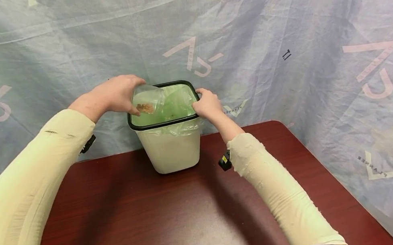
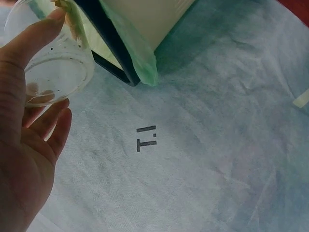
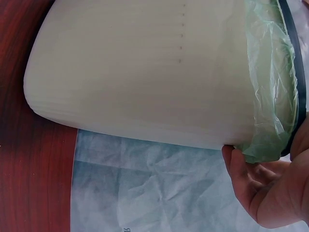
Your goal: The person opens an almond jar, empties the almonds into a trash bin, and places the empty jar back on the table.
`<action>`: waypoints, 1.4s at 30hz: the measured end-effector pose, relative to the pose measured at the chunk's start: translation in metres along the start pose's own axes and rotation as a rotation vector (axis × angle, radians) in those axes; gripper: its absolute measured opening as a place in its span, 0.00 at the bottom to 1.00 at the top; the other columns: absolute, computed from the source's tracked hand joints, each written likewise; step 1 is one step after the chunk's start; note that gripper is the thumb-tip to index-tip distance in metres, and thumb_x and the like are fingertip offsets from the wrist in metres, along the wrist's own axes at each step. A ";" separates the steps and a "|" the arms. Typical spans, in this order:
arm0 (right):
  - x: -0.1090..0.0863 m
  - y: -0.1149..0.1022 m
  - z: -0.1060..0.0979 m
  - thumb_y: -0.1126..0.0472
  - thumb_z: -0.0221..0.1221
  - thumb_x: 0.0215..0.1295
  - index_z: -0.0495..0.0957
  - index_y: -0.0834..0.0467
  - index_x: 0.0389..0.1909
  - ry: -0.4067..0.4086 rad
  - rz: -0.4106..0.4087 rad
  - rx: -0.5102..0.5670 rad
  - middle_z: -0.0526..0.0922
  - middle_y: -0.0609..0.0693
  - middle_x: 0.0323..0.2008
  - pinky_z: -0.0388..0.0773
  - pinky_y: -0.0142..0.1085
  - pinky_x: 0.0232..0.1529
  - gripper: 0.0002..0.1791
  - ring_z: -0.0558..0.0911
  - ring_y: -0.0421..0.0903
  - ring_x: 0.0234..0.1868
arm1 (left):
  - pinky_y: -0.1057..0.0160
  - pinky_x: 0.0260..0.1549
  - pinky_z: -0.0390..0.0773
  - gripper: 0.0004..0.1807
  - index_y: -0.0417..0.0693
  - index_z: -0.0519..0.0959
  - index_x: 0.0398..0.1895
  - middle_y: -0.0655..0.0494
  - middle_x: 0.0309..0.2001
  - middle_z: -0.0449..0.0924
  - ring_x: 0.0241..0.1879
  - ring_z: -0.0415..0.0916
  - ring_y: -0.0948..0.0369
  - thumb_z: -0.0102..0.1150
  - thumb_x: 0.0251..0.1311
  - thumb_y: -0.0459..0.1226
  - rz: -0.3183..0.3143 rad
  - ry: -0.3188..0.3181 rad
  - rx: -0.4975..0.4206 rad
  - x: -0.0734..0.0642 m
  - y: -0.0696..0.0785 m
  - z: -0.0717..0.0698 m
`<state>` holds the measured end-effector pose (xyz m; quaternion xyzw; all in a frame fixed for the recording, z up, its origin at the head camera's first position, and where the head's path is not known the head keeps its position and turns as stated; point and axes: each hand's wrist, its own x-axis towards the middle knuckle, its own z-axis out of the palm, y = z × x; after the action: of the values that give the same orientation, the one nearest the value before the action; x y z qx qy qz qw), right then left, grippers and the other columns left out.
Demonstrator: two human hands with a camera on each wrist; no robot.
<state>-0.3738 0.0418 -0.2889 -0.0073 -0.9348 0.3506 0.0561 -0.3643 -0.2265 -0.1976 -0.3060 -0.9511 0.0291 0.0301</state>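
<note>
My left hand [image 1: 120,92] grips a clear plastic cup [image 1: 149,94], tipped on its side over the mouth of a white trash bin [image 1: 174,149]. Brownish crumbly bits [image 1: 145,108] lie along the cup's lower wall; in the left wrist view, small specks dot the inside of the cup [image 2: 58,72]. A light green bag [image 1: 179,100] lines the bin, folded out under its black rim [image 1: 167,123]. At the bin's right side my right hand [image 1: 209,104] holds the rim, with fingers beneath the bag's overhang [image 3: 273,111] in the right wrist view.
The bin stands near the back edge of a dark red wooden table [image 1: 178,221]. Behind and to the right hangs a pale blue-grey sheet [image 1: 246,44] with printed marks. A small black device [image 1: 225,161] sits at my right wrist.
</note>
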 end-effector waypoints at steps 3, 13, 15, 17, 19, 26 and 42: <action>-0.001 0.000 0.000 0.60 0.54 0.62 0.65 0.43 0.70 -0.004 -0.002 0.001 0.80 0.49 0.43 0.61 0.38 0.21 0.33 0.62 0.45 0.18 | 0.43 0.64 0.58 0.56 0.32 0.61 0.69 0.36 0.66 0.62 0.65 0.59 0.40 0.81 0.36 0.46 -0.003 -0.009 0.005 0.000 0.000 0.000; -0.005 0.001 0.002 0.60 0.54 0.60 0.66 0.44 0.69 0.020 -0.030 0.001 0.77 0.50 0.56 0.65 0.40 0.26 0.33 0.68 0.48 0.24 | 0.43 0.64 0.58 0.54 0.34 0.61 0.69 0.37 0.67 0.62 0.66 0.59 0.40 0.80 0.37 0.41 -0.019 -0.024 0.003 -0.003 0.008 -0.003; -0.006 0.001 0.002 0.60 0.54 0.60 0.66 0.44 0.69 0.012 -0.027 0.001 0.78 0.50 0.55 0.65 0.40 0.26 0.33 0.68 0.48 0.24 | 0.42 0.63 0.59 0.54 0.35 0.62 0.69 0.38 0.67 0.62 0.65 0.59 0.41 0.80 0.37 0.41 -0.026 -0.026 0.006 -0.003 0.009 -0.003; -0.006 0.002 0.003 0.60 0.54 0.60 0.66 0.44 0.70 0.007 -0.021 0.006 0.78 0.50 0.55 0.65 0.40 0.26 0.33 0.67 0.48 0.23 | 0.42 0.62 0.60 0.53 0.36 0.62 0.69 0.39 0.66 0.63 0.65 0.60 0.41 0.80 0.37 0.40 -0.026 -0.028 0.008 -0.003 0.009 -0.002; -0.006 0.003 0.002 0.60 0.54 0.60 0.66 0.44 0.70 0.009 -0.023 0.007 0.78 0.51 0.53 0.64 0.40 0.26 0.34 0.67 0.47 0.23 | 0.42 0.62 0.60 0.53 0.37 0.62 0.69 0.40 0.66 0.63 0.64 0.61 0.41 0.80 0.37 0.40 -0.025 -0.026 0.011 -0.002 0.010 -0.002; -0.005 0.004 0.000 0.60 0.54 0.60 0.67 0.45 0.69 0.029 -0.042 -0.007 0.78 0.51 0.55 0.66 0.41 0.29 0.33 0.69 0.49 0.25 | 0.41 0.62 0.60 0.53 0.38 0.61 0.70 0.40 0.67 0.62 0.65 0.60 0.41 0.79 0.37 0.39 -0.025 -0.041 0.008 0.002 0.011 -0.001; -0.003 0.005 0.005 0.60 0.56 0.58 0.67 0.46 0.69 0.025 -0.049 0.011 0.76 0.52 0.59 0.71 0.43 0.35 0.34 0.76 0.53 0.35 | 0.42 0.53 0.70 0.52 0.41 0.60 0.70 0.45 0.66 0.61 0.59 0.68 0.43 0.75 0.36 0.34 -0.004 -0.016 0.038 -0.003 0.009 0.006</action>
<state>-0.3711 0.0419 -0.2966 0.0113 -0.9320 0.3542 0.0765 -0.3574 -0.2212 -0.2045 -0.3032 -0.9512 0.0493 0.0284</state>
